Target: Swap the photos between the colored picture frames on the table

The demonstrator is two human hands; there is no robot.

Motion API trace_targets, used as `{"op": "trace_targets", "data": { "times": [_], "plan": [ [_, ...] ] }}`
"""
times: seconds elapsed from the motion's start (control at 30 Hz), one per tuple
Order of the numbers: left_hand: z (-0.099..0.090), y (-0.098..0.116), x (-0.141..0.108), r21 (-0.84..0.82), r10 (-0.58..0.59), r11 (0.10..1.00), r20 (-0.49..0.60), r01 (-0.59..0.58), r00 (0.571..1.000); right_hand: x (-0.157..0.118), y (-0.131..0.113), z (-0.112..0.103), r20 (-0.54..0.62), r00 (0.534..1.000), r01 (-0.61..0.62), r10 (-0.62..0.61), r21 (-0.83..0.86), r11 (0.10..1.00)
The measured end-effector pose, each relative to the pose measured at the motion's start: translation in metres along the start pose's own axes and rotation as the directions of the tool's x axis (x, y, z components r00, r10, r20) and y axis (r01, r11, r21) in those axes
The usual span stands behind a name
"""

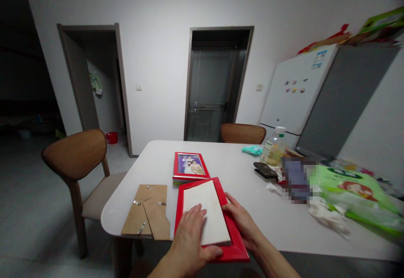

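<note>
A red picture frame (233,231) lies at the table's front edge, and a white board (213,210) rests inside it, slightly askew. My left hand (191,236) lies over the board's left part, fingers spread, thumb on the frame's lower border. My right hand (241,219) grips the frame's right side, its thumb near the board's edge. Behind is another red frame (191,176) with a photo of people, on top of something green. To the left lies a brown backing board (135,215) with metal clips and a stand leg.
On the table's right are a bottle (273,149), a black wallet-like item (265,170), a teal packet (252,150), crumpled tissues (328,217) and a green package (362,189). Wooden chairs stand at the left (77,156) and far side (243,133).
</note>
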State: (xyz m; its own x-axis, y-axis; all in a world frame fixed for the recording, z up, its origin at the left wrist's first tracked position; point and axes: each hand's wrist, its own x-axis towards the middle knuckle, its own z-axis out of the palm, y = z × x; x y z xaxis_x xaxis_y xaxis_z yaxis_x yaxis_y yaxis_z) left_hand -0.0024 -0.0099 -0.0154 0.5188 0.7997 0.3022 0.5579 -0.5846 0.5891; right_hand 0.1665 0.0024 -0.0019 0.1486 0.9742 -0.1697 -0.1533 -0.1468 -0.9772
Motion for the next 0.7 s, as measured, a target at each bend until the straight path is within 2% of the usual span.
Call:
{"op": "trace_targets", "data": {
  "times": [0.07,0.17,0.27,0.33,0.43,0.53,0.6,0.7],
  "plan": [
    [0.001,0.01,0.003,0.027,0.09,0.996,-0.052,-0.089,0.995,-0.006,-0.006,0.005,-0.012,1.0,0.002,-0.001,0.065,0.998],
    [0.0,0.019,0.005,0.086,0.235,0.971,-0.149,-0.224,0.961,-0.01,-0.012,0.009,-0.002,1.0,0.018,-0.017,0.121,0.992],
    [-0.011,0.017,0.003,0.109,0.274,0.961,-0.289,-0.253,0.917,-0.009,-0.012,0.006,-0.009,0.999,0.035,-0.034,0.104,0.994],
    [-0.024,0.01,0.0,0.054,0.174,0.985,-0.422,-0.167,0.89,-0.004,-0.008,-0.001,-0.029,0.999,0.033,-0.031,0.039,0.999],
    [-0.043,-0.008,-0.01,-0.18,-0.153,0.982,-0.54,0.064,0.828,0.005,0.002,-0.016,-0.072,0.997,0.027,-0.038,-0.141,0.99],
    [-0.051,-0.033,-0.024,-0.443,-0.409,0.877,-0.494,0.183,0.767,0.016,0.014,-0.032,-0.092,0.993,0.041,-0.078,-0.354,0.934],
    [-0.049,-0.049,-0.032,-0.561,-0.491,0.802,-0.425,0.204,0.761,0.022,0.021,-0.04,-0.096,0.987,0.062,-0.129,-0.509,0.859],
    [-0.04,-0.067,-0.042,-0.628,-0.548,0.736,-0.336,0.252,0.766,0.028,0.027,-0.047,-0.112,0.968,0.071,-0.223,-0.732,0.677]
  ]
}}
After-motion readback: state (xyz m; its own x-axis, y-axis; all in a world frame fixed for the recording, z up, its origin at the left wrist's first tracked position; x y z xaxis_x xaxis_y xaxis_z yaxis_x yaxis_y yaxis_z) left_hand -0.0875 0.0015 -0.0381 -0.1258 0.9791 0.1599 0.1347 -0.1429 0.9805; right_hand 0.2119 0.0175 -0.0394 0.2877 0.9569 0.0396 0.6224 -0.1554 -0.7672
